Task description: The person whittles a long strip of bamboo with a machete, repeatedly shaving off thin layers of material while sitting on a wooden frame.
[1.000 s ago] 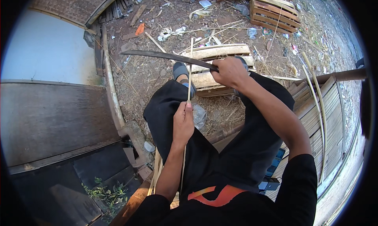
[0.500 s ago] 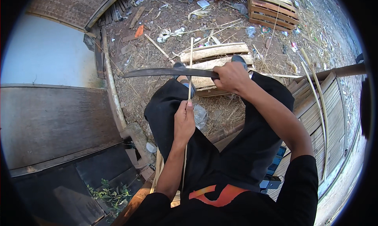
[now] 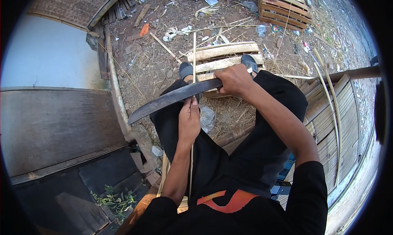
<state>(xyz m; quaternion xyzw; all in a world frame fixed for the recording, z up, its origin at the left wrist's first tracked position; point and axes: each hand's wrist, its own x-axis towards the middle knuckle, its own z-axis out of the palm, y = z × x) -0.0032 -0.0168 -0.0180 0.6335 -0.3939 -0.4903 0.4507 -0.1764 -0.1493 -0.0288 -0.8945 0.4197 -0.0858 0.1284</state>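
My right hand is closed round the handle of a machete, its long dark blade reaching left above my knee and its tip angled down. Below the blade, my left hand pinches a thin pale bamboo strip, thumb along it. The strip runs upright past the blade and down along my left forearm towards my lap. Where they cross, the blade lies over the strip just ahead of my left fingertips. Between my spread knees, my feet rest by a slatted wooden crate.
More slatted crates stand at the far side amid litter and wood scraps. A bamboo slat bench with long curved strips lies to the right. On the left are wall panels and a leafy plant.
The machete has come nearer to me along the strip, and its blade has tilted, showing more of its flat side with the tip lower. My left hand has shifted slightly up and left.
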